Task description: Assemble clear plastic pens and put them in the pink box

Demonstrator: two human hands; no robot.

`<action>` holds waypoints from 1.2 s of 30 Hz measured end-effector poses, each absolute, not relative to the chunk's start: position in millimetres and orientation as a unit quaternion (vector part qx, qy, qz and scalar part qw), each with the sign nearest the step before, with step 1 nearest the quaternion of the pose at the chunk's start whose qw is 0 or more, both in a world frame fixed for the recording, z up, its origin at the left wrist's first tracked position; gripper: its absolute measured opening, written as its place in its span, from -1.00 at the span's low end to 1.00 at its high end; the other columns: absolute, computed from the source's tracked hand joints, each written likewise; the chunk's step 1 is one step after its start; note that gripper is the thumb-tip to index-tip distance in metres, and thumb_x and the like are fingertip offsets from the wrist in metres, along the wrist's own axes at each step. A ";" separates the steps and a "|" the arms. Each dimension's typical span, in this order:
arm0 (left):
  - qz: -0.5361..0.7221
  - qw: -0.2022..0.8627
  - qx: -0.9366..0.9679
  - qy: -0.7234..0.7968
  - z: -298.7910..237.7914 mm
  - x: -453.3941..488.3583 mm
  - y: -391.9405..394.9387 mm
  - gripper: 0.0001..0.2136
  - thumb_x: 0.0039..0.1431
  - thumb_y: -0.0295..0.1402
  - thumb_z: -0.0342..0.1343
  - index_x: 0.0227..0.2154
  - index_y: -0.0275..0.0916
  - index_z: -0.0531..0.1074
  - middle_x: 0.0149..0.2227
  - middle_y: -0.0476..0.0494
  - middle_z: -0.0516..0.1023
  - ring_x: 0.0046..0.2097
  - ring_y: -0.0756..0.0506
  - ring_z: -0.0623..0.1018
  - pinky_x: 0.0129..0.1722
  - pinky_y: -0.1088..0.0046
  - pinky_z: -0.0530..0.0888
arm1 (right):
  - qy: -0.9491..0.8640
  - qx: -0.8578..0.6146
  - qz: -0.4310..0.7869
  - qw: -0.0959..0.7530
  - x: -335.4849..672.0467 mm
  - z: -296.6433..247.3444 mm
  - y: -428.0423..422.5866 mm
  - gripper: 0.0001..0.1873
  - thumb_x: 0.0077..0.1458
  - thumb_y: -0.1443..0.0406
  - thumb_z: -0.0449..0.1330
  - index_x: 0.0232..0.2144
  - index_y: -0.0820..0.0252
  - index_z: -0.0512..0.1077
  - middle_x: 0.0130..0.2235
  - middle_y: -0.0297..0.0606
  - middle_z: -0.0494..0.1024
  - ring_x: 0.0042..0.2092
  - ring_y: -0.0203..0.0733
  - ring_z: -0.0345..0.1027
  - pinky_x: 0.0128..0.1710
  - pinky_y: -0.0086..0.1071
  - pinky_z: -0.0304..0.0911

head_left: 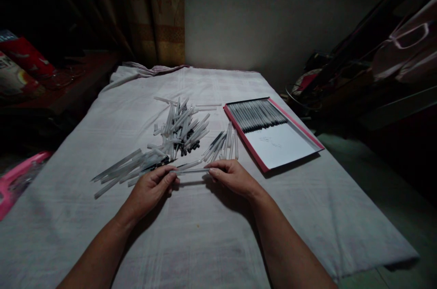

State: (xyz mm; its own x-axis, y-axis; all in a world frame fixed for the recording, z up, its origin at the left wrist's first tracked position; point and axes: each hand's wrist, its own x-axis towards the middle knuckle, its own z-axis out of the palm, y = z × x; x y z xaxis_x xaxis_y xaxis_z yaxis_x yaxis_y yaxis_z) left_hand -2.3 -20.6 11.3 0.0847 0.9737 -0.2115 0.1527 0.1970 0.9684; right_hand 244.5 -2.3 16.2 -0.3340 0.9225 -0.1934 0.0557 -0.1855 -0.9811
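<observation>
Between my two hands a slim clear pen [193,171] is held level, just above the cloth. My left hand [155,184] pinches its left end, and my right hand [228,175] grips the right end between thumb and fingers. Beyond them lies a loose heap of clear pen barrels and dark caps [182,132]. More pen parts [119,170] spread out to the left of my left hand. Past my right hand is a small bunch of thin dark-tipped refills and clear tubes [221,143]. My fingers cover both ends of the pen.
A shallow red-edged box [254,157] sits at the right, a row of pens [257,114] in its far half. White cloth [191,243] covers the table. A pink object [20,179] is at the left edge, and a wall [239,25] stands behind the table.
</observation>
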 end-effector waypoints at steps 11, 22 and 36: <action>0.403 0.578 0.436 0.560 20.7 1.8 -20.2 -0.59 -0.15 -0.03 0.38 -0.38 -0.27 0.53 -0.51 -0.09 0.59 -0.55 0.00 0.48 -0.54 0.48 0.45 | -0.649 -0.437 0.513 0.353 237.5 14.3 -4.1 -0.75 0.13 0.20 0.16 -0.37 0.19 0.60 -0.46 -0.35 0.54 -0.38 -0.25 0.37 -0.40 -0.45 0.21; 0.418 0.569 0.398 0.586 29.8 8.9 -16.2 -0.42 -0.25 0.06 0.38 -0.23 -0.28 0.50 -0.42 -0.13 0.60 -0.50 -0.05 0.54 -0.57 0.50 0.41 | -0.685 -0.480 0.429 0.339 232.1 22.9 -4.1 -0.73 0.17 0.22 0.09 -0.44 0.21 0.51 -0.50 -0.35 0.47 -0.41 -0.27 0.34 -0.40 -0.45 0.18; 0.427 0.569 0.393 0.583 20.4 -4.6 -10.9 -0.33 -0.18 0.13 0.33 -0.09 -0.23 0.44 -0.51 0.01 0.52 -0.66 0.07 0.33 -0.78 0.61 0.24 | -0.413 -0.826 0.029 0.382 426.0 50.2 120.7 -0.57 0.13 0.19 0.08 -0.12 0.30 0.62 -0.14 -0.02 0.66 -0.12 0.03 0.51 -0.20 -0.31 0.35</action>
State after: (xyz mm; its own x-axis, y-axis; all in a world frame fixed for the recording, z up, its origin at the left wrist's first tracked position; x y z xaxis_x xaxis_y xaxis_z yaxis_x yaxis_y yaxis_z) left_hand -4.6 -10.9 20.4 -0.0451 0.9436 -0.3279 -0.0276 0.3270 0.9446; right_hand 426.0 120.7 50.2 0.6566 0.7051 0.2676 0.6608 -0.3669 -0.6547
